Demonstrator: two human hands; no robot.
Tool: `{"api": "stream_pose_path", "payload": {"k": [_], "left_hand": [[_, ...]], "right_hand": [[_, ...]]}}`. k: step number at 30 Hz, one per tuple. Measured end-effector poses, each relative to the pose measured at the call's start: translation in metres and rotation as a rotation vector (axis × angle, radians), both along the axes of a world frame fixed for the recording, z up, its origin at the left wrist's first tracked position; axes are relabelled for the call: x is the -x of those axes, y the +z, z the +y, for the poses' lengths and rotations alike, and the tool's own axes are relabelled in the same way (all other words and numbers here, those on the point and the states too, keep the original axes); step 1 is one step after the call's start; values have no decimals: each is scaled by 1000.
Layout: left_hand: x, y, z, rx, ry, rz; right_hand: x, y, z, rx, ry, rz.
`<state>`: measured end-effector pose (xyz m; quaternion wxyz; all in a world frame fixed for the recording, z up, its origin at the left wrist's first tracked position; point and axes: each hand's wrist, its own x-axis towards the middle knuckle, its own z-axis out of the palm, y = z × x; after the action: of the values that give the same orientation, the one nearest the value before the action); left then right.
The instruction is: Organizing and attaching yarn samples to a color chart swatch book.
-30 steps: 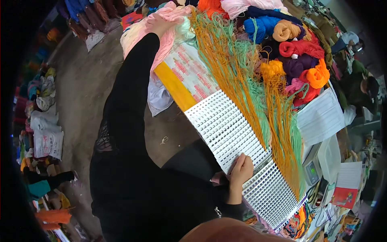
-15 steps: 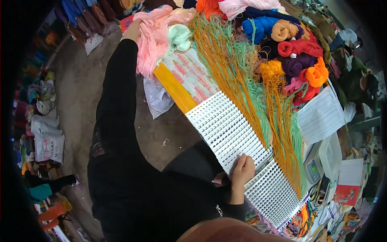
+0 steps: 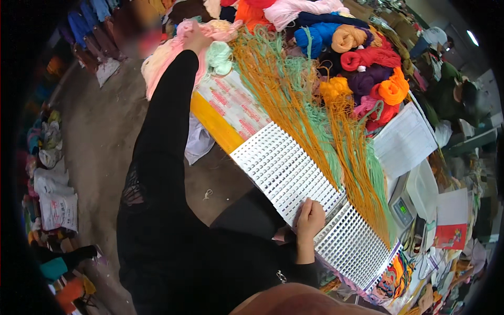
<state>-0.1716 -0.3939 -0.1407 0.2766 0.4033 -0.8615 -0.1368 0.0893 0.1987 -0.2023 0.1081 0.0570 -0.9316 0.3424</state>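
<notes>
My left hand [image 3: 195,40] reaches far forward onto a pile of pale pink yarn [image 3: 157,65]; its fingers are lost among the strands. Beside it sits a mint-green skein [image 3: 219,58]. Closer to me, my right hand [image 3: 311,219] is closed with the thumb against the curled fingers, at the near end of a white card with rows of holes [image 3: 278,168]. What those fingers hold, if anything, is hidden. A second such perforated card [image 3: 354,247] lies just right of that hand. Long mustard-coloured strands [image 3: 302,121] and mint-green strands [image 3: 333,136] run along the cards' far edge.
Coloured skeins [image 3: 370,55] are heaped at the back right. A written sheet [image 3: 405,140], a scale [image 3: 403,207] and a red-and-white paper [image 3: 450,236] lie to the right. White sacks [image 3: 56,207] stand on the floor at left. Another person [image 3: 436,39] is at far right.
My left hand has shifted to the right over the pink yarn, which now spreads further left. My right hand stays closed at the card. The whole view has shifted slightly.
</notes>
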Motion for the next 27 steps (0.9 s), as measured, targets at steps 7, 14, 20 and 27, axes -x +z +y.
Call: {"api": "stream_pose_path", "payload": {"k": [7,14,20,27], "left_hand": [[-17,-12,2,166,-227,276],[-38,29,-29,-347,-73,667],[-127,123,-101,-681,56,1238],[-204,219,55,-70,-623,834]], "right_hand": [[4,-3,3,-34,-8,-3],[5,-2,8,-17,-39,15],[-2,4,5,51,58,30],[-14,55,-18,734,303,-269]]}}
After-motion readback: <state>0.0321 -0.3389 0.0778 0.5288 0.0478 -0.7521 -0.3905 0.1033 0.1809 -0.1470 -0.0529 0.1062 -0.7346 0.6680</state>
